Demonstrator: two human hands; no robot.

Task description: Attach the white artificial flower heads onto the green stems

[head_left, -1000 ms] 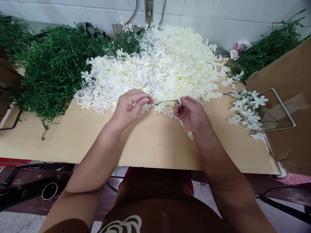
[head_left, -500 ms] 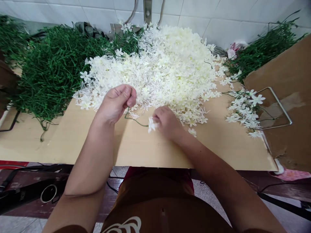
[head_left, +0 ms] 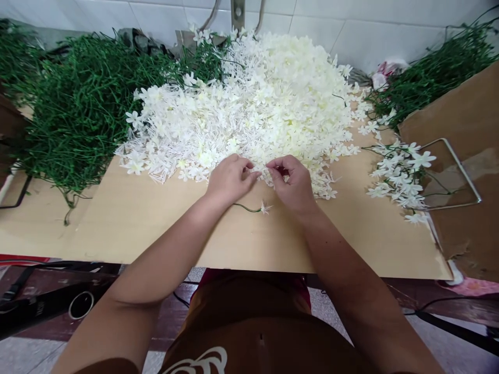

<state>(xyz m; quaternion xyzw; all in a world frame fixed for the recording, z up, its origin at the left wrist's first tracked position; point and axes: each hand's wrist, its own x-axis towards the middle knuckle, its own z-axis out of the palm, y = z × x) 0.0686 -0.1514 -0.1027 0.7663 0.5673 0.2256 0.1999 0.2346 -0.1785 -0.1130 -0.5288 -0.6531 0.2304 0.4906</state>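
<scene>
Fingers of the left hand [head_left: 230,179] and right hand [head_left: 292,182] pinch tiny white plastic flowers [head_left: 262,170] at the big white pile's [head_left: 265,109] near edge, mid-bench, easy to reach; a thin green wire stem [head_left: 249,209] trails beneath.

Cream-white flower heap [head_left: 265,104] at 12 o'clock, dark green stem piles [head_left: 78,109] at 10 and 2, pale tan board [head_left: 136,223], brown cardboard [head_left: 468,119] at 3, white wall tiles [head_left: 351,26].

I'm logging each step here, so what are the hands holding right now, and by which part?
The left hand holds a green stem by its near end, a flower on its free tip. The right hand pinches something small and white; which part cannot be told.
</scene>
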